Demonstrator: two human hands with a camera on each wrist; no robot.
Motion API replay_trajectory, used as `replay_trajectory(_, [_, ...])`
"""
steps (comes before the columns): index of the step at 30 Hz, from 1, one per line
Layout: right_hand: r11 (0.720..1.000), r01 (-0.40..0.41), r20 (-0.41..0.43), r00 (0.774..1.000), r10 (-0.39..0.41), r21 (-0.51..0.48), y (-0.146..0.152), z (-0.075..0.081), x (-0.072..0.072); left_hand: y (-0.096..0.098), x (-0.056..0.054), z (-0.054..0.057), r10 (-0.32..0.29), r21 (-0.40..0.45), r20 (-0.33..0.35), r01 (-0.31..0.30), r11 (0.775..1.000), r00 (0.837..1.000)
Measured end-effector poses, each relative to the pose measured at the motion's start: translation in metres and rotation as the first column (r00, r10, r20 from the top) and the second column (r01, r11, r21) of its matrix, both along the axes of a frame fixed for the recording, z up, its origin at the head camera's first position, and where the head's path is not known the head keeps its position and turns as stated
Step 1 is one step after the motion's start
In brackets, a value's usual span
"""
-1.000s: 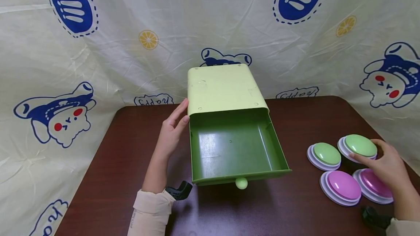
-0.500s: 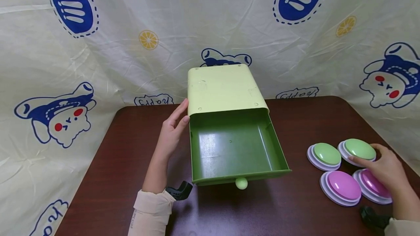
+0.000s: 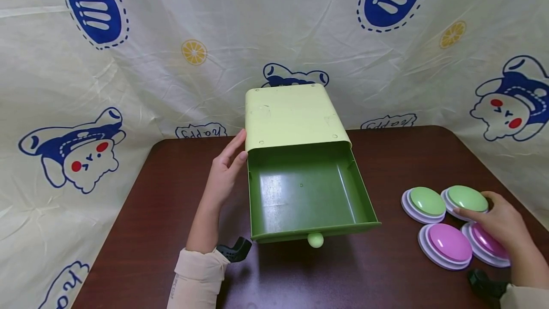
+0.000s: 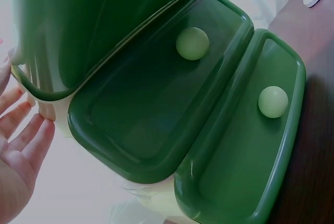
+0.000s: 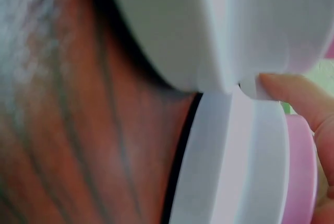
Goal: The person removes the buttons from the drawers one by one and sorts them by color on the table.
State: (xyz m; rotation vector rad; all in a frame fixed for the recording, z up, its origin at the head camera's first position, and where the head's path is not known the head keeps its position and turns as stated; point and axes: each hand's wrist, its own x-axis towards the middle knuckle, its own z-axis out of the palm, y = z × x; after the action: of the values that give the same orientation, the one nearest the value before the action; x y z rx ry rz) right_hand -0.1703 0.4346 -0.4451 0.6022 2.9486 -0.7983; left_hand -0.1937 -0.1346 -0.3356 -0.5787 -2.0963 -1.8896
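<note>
My left hand (image 3: 223, 173) touches the left side of a pale yellow-green drawer cabinet (image 3: 296, 116) with extended fingers; the left wrist view shows these fingers (image 4: 34, 143) beside it. Its top drawer (image 3: 300, 194), dark green inside with nothing in it, is pulled out. At the right, my right hand (image 3: 503, 221) holds a green-domed push button (image 3: 467, 198) with a pale base by its edge, thumb in front. That button sits low beside another green push button (image 3: 427, 200). Nearer the front lie two pink push buttons (image 3: 450, 242), one partly hidden behind my right hand.
Below the open drawer are two shut drawers (image 4: 156, 98) with round knobs. All stands on a dark brown table (image 3: 193, 156). A white printed sheet (image 3: 274, 23) hangs behind the table's back edge. Each wrist wears a black device (image 3: 235, 250).
My right hand has lowered the green push button and shifted it slightly left, toward the other green one. The left hand, cabinet and open drawer have stayed put.
</note>
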Motion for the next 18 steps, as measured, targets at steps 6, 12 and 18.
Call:
replay_trajectory(6, [1.000,-0.015,0.016,1.000,0.015,0.008,0.0007,-0.0011,-0.0014,-0.0004,0.0000,-0.0001,0.003,-0.004,0.002,-0.003,1.000,1.000])
replay_trajectory(12, [0.999,-0.039,0.038,0.999,0.038,0.011,-0.0019,0.0034,-0.0013,-0.0004,-0.0006,-0.0005,0.001,-0.003,0.004,-0.001,1.000,1.000])
replay_trajectory(18, [0.998,-0.061,0.061,0.996,0.061,-0.003,-0.0026,0.0049,-0.0005,-0.0003,-0.0005,-0.0001,0.005,-0.011,0.006,-0.005,1.000,1.000])
